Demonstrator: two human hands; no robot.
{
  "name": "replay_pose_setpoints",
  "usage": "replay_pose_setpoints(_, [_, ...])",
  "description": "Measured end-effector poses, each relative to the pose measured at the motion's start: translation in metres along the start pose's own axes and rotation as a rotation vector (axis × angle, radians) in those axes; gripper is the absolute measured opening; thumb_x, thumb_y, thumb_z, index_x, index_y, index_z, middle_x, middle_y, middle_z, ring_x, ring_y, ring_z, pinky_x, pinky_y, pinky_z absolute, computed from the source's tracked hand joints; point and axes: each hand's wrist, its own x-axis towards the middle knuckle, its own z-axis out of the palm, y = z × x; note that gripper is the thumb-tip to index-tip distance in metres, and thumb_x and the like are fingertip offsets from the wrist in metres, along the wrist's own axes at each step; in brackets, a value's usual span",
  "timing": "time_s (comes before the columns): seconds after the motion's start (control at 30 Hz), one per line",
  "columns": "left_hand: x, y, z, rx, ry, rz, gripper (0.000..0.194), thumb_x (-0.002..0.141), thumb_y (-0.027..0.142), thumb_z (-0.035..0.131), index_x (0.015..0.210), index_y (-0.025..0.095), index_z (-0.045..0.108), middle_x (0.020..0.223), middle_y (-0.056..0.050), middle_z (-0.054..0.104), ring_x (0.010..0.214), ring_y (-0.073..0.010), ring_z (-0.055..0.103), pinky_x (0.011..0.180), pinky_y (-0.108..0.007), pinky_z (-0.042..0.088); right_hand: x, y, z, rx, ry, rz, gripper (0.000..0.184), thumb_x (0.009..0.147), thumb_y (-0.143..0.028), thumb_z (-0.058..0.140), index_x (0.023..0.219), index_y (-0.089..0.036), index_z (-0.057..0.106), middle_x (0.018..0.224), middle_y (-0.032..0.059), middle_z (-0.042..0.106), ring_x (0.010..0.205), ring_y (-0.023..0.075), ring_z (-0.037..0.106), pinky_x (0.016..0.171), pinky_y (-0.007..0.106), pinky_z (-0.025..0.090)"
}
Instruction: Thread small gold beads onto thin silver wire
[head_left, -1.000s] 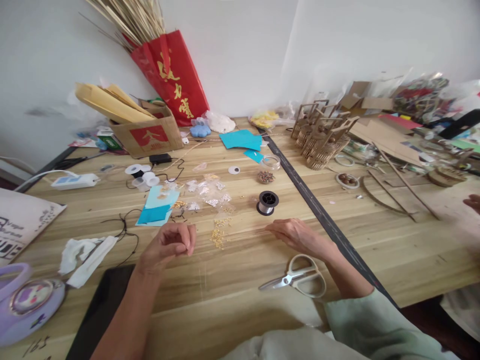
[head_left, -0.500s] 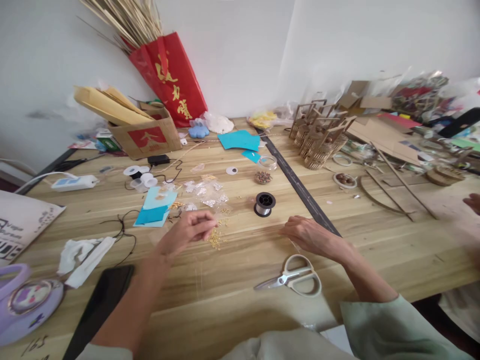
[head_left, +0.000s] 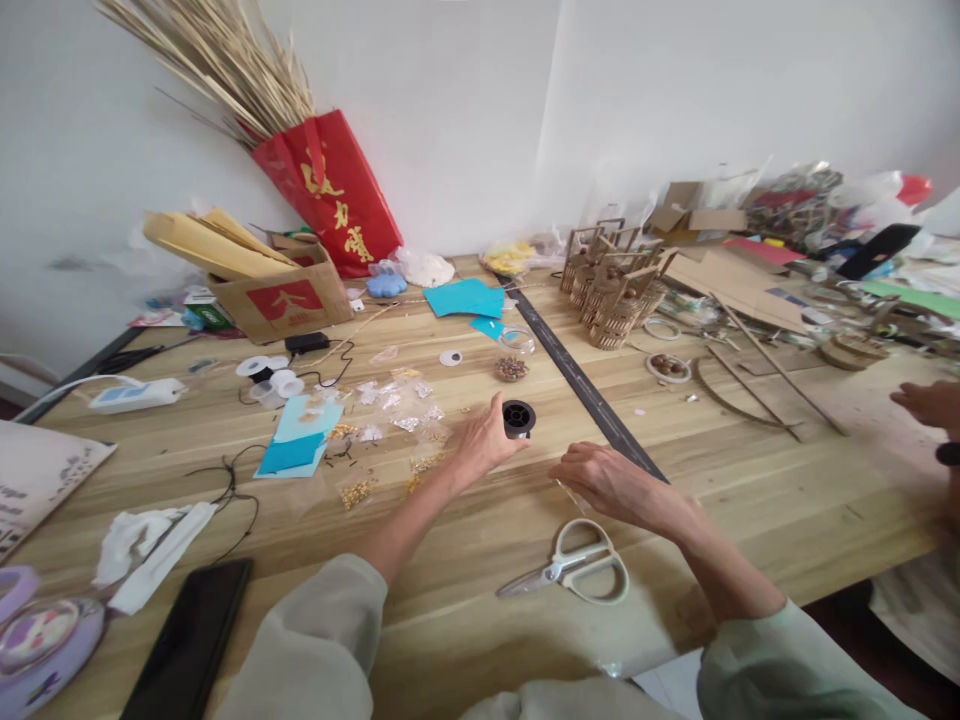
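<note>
My left hand [head_left: 484, 440] is closed around the near left side of a black spool of thin silvery wire [head_left: 519, 420], which stands on the wooden table. To its right, my right hand [head_left: 600, 477] hovers low with the fingers pinched together. A thin, clear or silvery strand [head_left: 571, 494] hangs from those fingertips; its far end cannot be made out. Below the hands lie scissors with pale handles [head_left: 577, 565], blades pointing left. Small gold findings [head_left: 358, 492] are scattered left of my left forearm, near little bags of silvery pieces [head_left: 409, 400].
Beyond the spool sits a dish of brown beads [head_left: 512, 369]. A dark strip [head_left: 592, 390] crosses the table. Small bamboo baskets [head_left: 611, 290] stand back right. A phone [head_left: 187, 635] lies front left, and another person's hand [head_left: 926, 403] shows at the right edge.
My left hand has moved right from the gold findings and taken hold of the spool. My right hand keeps its pinch in nearly the same place. The view has shifted slightly.
</note>
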Motion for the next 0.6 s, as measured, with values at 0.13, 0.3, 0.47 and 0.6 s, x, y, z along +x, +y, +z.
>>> replay_pose_setpoints(0.13, [0.006, 0.002, 0.008, 0.026, 0.018, -0.009, 0.093, 0.069, 0.050, 0.069, 0.140, 0.015, 0.021, 0.107, -0.018, 0.066, 0.101, -0.0338, 0.062, 0.079, -0.035, 0.045, -0.001, -0.010, 0.000, 0.026, -0.027, -0.033, 0.025, 0.091, -0.008, 0.040, 0.079, -0.015, 0.061, 0.076, 0.0062, 0.061, 0.077, 0.0178, 0.055, 0.070, 0.028, 0.038])
replay_pose_setpoints(0.3, [0.016, -0.004, 0.005, 0.036, 0.009, -0.016, 0.084, 0.074, 0.051, 0.064, 0.139, 0.016, 0.023, 0.104, -0.018, 0.067, 0.100, -0.0336, 0.063, 0.079, -0.035, 0.045, 0.000, -0.027, 0.004, 0.040, -0.068, -0.097, 0.020, 0.088, -0.005, 0.043, 0.077, -0.015, 0.058, 0.077, 0.0055, 0.061, 0.077, 0.0183, 0.054, 0.071, 0.028, 0.038])
replay_pose_setpoints(0.47, [0.025, -0.007, 0.002, 0.068, 0.007, -0.023, 0.080, 0.075, 0.045, 0.065, 0.138, 0.015, 0.026, 0.104, -0.018, 0.067, 0.100, -0.0331, 0.063, 0.080, -0.035, 0.045, 0.004, -0.045, 0.006, 0.099, -0.116, -0.190, 0.018, 0.085, -0.004, 0.045, 0.078, -0.015, 0.059, 0.078, 0.0056, 0.062, 0.079, 0.0178, 0.055, 0.073, 0.027, 0.038])
replay_pose_setpoints(0.6, [0.023, -0.002, 0.003, 0.063, -0.041, 0.008, 0.086, 0.072, 0.048, 0.068, 0.139, 0.016, 0.024, 0.106, -0.017, 0.066, 0.101, -0.0326, 0.063, 0.080, -0.034, 0.045, 0.014, -0.059, 0.004, 0.089, -0.118, -0.239, 0.016, 0.084, -0.006, 0.048, 0.081, -0.014, 0.060, 0.081, 0.0068, 0.064, 0.082, 0.0188, 0.056, 0.074, 0.028, 0.039])
